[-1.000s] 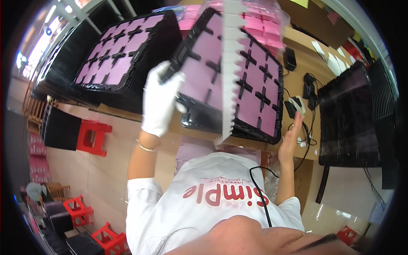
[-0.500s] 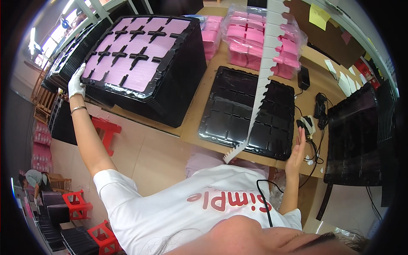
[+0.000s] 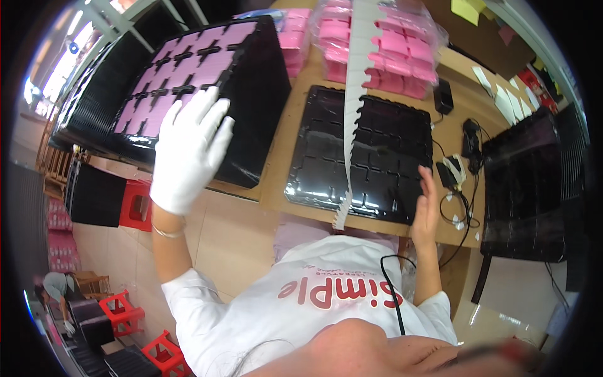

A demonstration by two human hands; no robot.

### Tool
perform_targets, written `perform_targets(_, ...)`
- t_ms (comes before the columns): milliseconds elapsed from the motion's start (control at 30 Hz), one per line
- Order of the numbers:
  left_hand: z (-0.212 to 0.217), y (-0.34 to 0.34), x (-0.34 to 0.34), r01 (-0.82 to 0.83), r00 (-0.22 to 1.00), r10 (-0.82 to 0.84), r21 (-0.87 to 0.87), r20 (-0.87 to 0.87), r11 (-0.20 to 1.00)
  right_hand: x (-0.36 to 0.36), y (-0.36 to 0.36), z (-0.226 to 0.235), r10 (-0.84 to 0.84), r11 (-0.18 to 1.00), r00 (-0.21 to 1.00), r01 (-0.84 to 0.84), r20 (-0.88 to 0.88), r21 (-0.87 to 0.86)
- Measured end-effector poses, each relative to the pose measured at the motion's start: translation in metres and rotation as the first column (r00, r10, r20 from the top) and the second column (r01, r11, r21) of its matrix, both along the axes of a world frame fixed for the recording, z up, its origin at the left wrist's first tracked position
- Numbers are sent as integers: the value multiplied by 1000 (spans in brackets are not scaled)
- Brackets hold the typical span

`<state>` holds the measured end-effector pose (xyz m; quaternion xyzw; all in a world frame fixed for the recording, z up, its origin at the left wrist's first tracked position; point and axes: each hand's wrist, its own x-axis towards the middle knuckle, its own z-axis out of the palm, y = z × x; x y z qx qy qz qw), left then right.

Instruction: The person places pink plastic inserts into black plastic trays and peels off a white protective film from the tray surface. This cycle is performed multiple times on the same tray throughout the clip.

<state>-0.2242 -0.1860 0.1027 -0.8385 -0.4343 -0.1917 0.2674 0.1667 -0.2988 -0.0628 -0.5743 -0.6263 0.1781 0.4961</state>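
My left hand [image 3: 191, 151], in a white glove, is raised in front of a tall stack of black plastic trays [image 3: 260, 94]. Its fingers are stretched out with nothing in them. Pink sheets [image 3: 151, 107] fill the compartments of the stack's top tray, between black cross-shaped dividers. A single black compartment tray [image 3: 323, 147] lies flat on the brown table to the right. My bare right hand [image 3: 427, 207] is at that tray's right front edge, fingers extended; whether it touches the tray I cannot tell. A white strip with a toothed edge [image 3: 356, 81] runs across the view over the tray.
Bagged pink pieces [image 3: 396, 44] sit at the table's back. A small corded device [image 3: 451, 173] and cables lie right of the tray. More black trays [image 3: 521, 188] stand at far right. Red stools [image 3: 120, 312] and another person [image 3: 58, 289] are at lower left.
My left hand has left the far left edge of the tray stack and moved right and toward me. The right hand stays by the flat tray's edge. The toothed strip appears further left.
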Motion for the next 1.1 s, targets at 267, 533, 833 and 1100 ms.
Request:
perform_targets(267,-145,-61,137,514,691,122,-602,713,611,-59,35,-28,297,905,927,-350,-228,-244)
perform_targets(533,-152,-56,125,735,106,775,-574,623,362,-85,26,-29,383,558,630,-740,-675,-375)
perform_targets(833,-188,-89,111,176,534,154,-287,831,942,-119,59,-5,312,912,884,-382,-349,-152)
perform_targets(1100,-190,-87,118,628,198,585,-560,786,540,-153,54,17,527,848,843,-531,-111,-4)
